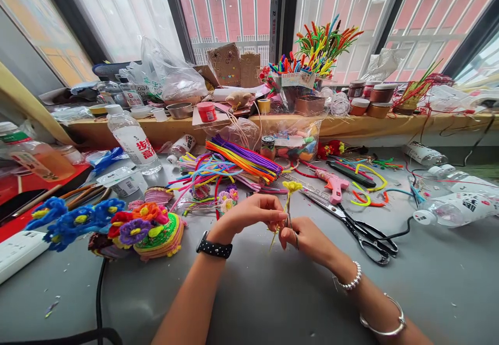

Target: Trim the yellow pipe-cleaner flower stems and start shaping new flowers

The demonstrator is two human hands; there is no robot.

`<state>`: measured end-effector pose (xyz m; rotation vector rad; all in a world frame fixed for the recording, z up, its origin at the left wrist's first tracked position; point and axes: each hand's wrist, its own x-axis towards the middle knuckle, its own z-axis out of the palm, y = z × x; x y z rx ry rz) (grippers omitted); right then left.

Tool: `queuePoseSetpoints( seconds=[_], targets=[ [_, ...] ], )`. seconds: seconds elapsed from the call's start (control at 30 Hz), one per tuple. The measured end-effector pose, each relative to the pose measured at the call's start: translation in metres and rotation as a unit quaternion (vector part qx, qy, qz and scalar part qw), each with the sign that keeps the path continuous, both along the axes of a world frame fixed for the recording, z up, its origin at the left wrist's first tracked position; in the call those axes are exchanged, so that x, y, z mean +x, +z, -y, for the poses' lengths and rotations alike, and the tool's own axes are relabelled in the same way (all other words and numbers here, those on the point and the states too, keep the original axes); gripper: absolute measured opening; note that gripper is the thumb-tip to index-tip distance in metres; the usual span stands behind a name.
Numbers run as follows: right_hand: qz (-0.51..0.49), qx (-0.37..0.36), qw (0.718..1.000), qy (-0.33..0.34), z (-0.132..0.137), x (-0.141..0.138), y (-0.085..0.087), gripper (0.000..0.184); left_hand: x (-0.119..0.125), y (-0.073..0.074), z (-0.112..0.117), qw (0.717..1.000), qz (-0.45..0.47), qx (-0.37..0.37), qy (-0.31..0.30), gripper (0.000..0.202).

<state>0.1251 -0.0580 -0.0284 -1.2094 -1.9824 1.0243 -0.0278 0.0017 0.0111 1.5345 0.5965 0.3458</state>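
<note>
Above the grey table my left hand (253, 212) pinches the thin stem of a yellow pipe-cleaner flower (292, 186), its bloom upright above my fingertips. My right hand (306, 235) is closed on a slim metal tool that looks like small scissors (289, 219), its blades up against the stem. Fingers hide part of the tool and stem. Large scissors (366, 236) with black handles lie right of my right hand. Beyond them rest a pink glue gun (333, 184) and a black utility knife (351, 173).
Fuzzy flowers (134, 230) on a woven base stand at the left, near a water bottle (134, 140). Bundled pipe cleaners (245, 160) lie behind my hands. Plastic bottles (460, 207) lie at the right. Jars (380, 103) and craft supplies crowd the wooden sill (429, 127).
</note>
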Motion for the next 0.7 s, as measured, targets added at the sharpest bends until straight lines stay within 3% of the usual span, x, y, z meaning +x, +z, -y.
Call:
queuePoseSetpoints(
  seconds=[0.37,0.7],
  targets=[
    [0.019,-0.007,0.999,-0.048,-0.0031,-0.0005,-0.0049,0.070,0.0003,0.0007,0.0006,1.000,-0.010,-0.003,0.003,0.025],
    [0.015,-0.007,0.999,-0.046,-0.0041,-0.0006,-0.0063,0.070,-0.0002,0.0002,-0.0002,1.000,0.001,-0.014,0.002,0.027]
  ],
)
